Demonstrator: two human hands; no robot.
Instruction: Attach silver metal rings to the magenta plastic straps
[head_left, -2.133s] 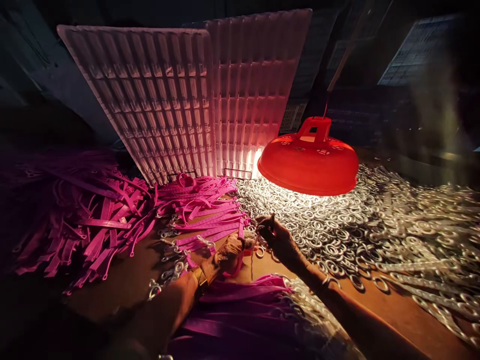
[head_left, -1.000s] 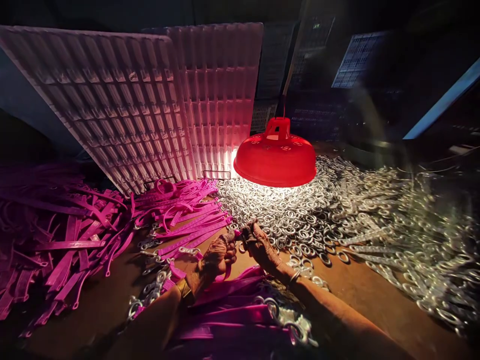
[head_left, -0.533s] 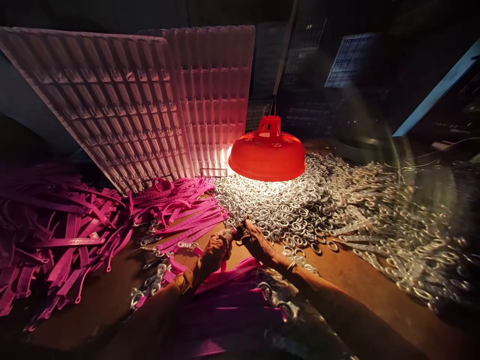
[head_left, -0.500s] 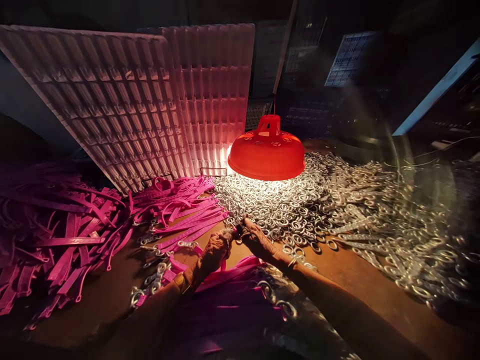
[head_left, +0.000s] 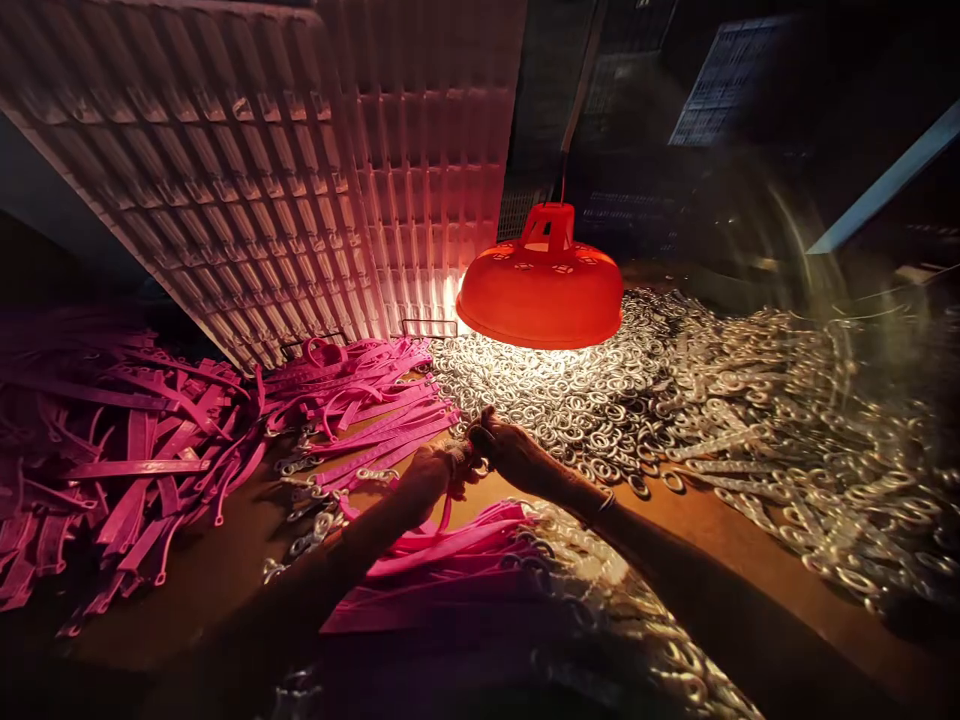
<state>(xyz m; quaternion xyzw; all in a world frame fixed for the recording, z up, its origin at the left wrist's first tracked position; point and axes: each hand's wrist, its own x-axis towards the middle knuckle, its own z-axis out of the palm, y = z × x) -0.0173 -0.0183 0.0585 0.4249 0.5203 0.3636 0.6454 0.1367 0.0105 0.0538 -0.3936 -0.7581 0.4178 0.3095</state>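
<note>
Under the red lamp (head_left: 541,290), at the near edge of the heap of metal rings (head_left: 600,400), both hands meet over the counter (head_left: 720,520). The left hand (head_left: 429,472) is curled shut on a pink strap (head_left: 448,510) that hangs down from it; the right hand (head_left: 510,452) pinches closed at the strap's end, on something too small to tell, probably 1 ring. Best kept in the light, fingertips close together. Both forearms reach in from near, wrists low, knuckles up. More pink straps (head_left: 150,450) lie left.
</note>
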